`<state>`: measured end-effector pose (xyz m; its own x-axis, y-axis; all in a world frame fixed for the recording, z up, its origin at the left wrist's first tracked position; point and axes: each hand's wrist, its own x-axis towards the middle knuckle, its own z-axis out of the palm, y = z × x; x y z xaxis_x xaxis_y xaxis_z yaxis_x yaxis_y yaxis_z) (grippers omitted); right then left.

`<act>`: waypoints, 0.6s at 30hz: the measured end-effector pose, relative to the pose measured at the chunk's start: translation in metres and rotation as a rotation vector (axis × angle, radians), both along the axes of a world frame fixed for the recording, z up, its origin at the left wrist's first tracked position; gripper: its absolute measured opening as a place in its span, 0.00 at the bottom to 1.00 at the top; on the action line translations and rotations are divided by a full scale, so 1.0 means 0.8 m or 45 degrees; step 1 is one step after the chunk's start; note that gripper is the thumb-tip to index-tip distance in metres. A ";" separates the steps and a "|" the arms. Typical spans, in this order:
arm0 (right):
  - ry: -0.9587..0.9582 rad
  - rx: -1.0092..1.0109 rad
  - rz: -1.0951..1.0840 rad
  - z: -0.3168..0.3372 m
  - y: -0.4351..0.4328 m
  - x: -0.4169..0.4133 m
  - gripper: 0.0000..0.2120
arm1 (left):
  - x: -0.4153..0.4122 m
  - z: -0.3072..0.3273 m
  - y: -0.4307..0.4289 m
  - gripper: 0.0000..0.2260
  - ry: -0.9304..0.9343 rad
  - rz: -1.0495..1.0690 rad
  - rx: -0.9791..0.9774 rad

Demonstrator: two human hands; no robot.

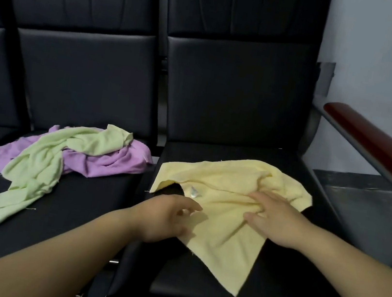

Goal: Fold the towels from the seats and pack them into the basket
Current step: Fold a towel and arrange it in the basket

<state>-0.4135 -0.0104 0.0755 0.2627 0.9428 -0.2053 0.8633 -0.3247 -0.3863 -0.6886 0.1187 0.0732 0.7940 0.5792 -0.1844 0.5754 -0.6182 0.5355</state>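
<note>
The right-hand seat [194,288] bears the yellow towel [230,186], which lies rumpled beneath both sets of fingers, one corner trailing back past the wrists. Well to the left of the fingers, on the neighbouring seat [65,217], the green towel [34,170] is draped over the purple towel [111,163]. No basket is seen. The right hand [273,218] is laid flat, fingers [266,197] straight and apart, pressing the cloth. The left hand [166,217] is held at the towel's left edge, fingers loosely curled; whether the hem is pinched cannot be told through the blur. Flattening is judged the step in hand: creases should be swept outward from the pressed palm, and the small label [193,190] just beyond the left fingers tucked inside before folding.
</note>
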 end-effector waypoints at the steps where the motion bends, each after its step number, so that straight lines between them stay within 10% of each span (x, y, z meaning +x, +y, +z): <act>1: -0.067 0.076 -0.010 0.003 -0.003 -0.002 0.29 | 0.001 -0.001 -0.004 0.21 -0.047 -0.014 -0.027; 9: 0.235 0.183 0.414 -0.029 -0.049 -0.112 0.14 | -0.005 -0.015 -0.015 0.16 -0.032 -0.135 -0.210; 18: 0.622 0.284 0.031 -0.002 -0.031 -0.082 0.10 | -0.002 -0.005 -0.020 0.05 -0.335 0.053 -0.400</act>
